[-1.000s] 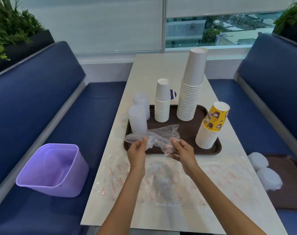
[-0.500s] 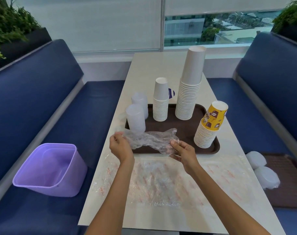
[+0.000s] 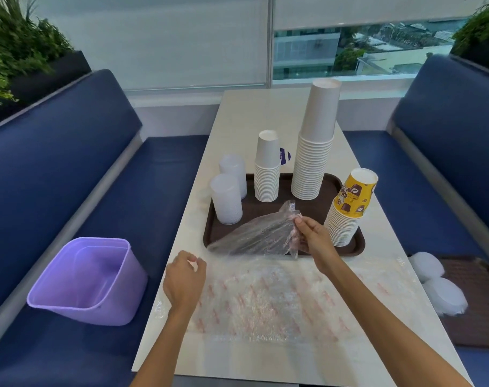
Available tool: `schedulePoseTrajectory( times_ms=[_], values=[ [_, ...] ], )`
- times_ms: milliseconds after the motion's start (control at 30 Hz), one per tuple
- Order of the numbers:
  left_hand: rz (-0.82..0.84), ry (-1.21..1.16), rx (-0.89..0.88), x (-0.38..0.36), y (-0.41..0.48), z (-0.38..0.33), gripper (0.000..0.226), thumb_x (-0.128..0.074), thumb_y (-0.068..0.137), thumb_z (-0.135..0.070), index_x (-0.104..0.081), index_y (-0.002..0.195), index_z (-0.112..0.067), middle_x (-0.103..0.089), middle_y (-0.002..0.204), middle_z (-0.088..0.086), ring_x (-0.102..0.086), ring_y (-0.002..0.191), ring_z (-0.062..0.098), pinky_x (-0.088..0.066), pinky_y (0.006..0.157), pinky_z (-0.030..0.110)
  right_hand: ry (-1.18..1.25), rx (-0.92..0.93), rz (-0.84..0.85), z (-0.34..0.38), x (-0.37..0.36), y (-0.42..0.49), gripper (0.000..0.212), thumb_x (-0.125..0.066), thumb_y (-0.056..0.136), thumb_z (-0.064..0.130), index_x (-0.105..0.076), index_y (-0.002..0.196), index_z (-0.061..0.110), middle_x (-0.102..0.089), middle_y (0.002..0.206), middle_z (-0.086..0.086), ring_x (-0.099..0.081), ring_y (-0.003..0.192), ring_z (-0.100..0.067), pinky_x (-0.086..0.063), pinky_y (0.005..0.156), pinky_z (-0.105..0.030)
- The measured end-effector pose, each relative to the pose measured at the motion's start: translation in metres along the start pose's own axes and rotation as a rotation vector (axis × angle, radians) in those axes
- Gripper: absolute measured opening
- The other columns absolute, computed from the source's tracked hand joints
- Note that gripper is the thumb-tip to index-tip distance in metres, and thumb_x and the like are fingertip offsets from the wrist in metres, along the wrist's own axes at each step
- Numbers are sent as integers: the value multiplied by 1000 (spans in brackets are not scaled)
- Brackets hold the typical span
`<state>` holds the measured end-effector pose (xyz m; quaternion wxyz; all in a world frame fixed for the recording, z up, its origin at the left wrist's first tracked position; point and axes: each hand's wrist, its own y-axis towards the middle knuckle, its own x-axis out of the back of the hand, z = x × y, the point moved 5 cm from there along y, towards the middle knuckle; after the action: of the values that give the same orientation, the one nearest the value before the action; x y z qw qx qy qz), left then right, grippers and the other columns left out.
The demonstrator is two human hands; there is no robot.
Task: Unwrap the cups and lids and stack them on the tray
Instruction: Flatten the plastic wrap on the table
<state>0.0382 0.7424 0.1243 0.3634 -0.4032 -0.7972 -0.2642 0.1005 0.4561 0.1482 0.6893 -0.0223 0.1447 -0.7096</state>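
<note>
I see the right hand [image 3: 313,241] over the near edge of the brown tray [image 3: 265,210], thumb and forefinger pinching the upper corner of a crumpled clear wrapper [image 3: 254,238]; the wrapper slopes down and left across the tray's near rim towards the left hand [image 3: 183,280]; that hand sits low at the table's [image 3: 251,113] left edge with fingers curled in, and I cannot tell whether they grip the wrapper's far end; on the tray stand a short stack of white cups [image 3: 267,174], a tall stack of white cups [image 3: 313,152], a leaning stack topped by a yellow cup [image 3: 349,210] at the right rim, and a frosted plastic stack [image 3: 226,199] at the left rim with a second frosted stack [image 3: 233,171] just behind it; a flat printed plastic sheet [image 3: 265,300] lies on the table near me; a purple bin [image 3: 87,283] sits on the left bench; white lids [image 3: 427,266] rest on a second tray [image 3: 478,303] on the right bench.
</note>
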Motion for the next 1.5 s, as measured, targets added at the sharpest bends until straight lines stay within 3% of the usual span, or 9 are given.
schedulePoseTrajectory(
  times_ms=[167,267,333,467,633,767,900,1367,1500],
  values=[
    [24,-415,-81,12,6,-49,22,-63,87,-11,-60,108,-16,-52,108,-2,-53,102,19,-46,77,28,-69,54,196,20,-16,-5,17,-43,100,10,-60,100,10,-60,55,15,-45,39,2,-40,45,-9],
    [216,-629,-223,13,12,-103,19,-62,89,-13,-60,106,-22,-52,114,-3,-52,106,15,-43,80,11,-112,39,328,28,-27,-7,17,-55,89,25,-72,93,24,-57,86,-11,-50,68,-18,-48,64,-26],
    [406,-705,-216,7,14,-131,24,-62,90,-26,-57,113,-26,-52,122,-8,-48,112,7,-40,91,13,-122,-1,394,32,-31,-8,18,-56,86,29,-72,93,25,-59,95,-15,-52,82,-25,-49,69,-31],
    [618,-698,-285,-2,13,-163,20,-61,90,-33,-66,99,-17,-66,98,-12,-58,88,-10,-41,83,13,-189,-15,465,42,-35,-10,20,-50,95,22,-67,103,16,-70,85,1,-62,73,-13,-49,62,-18],
    [438,-841,-212,3,28,-160,19,-58,93,-17,-61,75,-14,-62,59,-10,-58,62,0,-50,78,25,21,-26,377,44,-21,-1,45,-68,81,40,-67,118,14,-57,88,-14,-54,73,-17,-52,64,-22],
    [260,-953,-100,10,30,-150,17,-59,93,-18,-60,77,-13,-58,61,-3,-53,53,-1,-48,62,17,198,-113,323,29,-23,-1,42,-61,76,35,-64,109,9,-71,89,-3,-69,78,-11,-58,73,-24],
    [185,-1066,-24,11,28,-147,16,-57,94,-12,-59,79,-9,-56,61,3,-49,46,0,-45,53,13,330,-175,190,15,-31,-5,15,-57,90,15,-65,96,4,-74,79,-4,-71,71,-11,-58,72,-24],
    [136,-1007,-52,11,32,-136,14,-57,94,-18,-62,81,-15,-58,64,2,-49,49,2,-43,51,16,435,-237,151,8,-45,-8,12,-59,89,14,-65,94,6,-72,87,-8,-70,72,-13,-58,65,-24],
    [107,-884,-146,13,33,-127,18,-56,95,-21,-63,87,-7,-57,62,1,-49,54,5,-42,54,14,395,-188,104,20,-38,-6,9,-56,92,10,-63,87,10,-71,71,0,-65,58,-6,-56,59,-19]
  ],
)
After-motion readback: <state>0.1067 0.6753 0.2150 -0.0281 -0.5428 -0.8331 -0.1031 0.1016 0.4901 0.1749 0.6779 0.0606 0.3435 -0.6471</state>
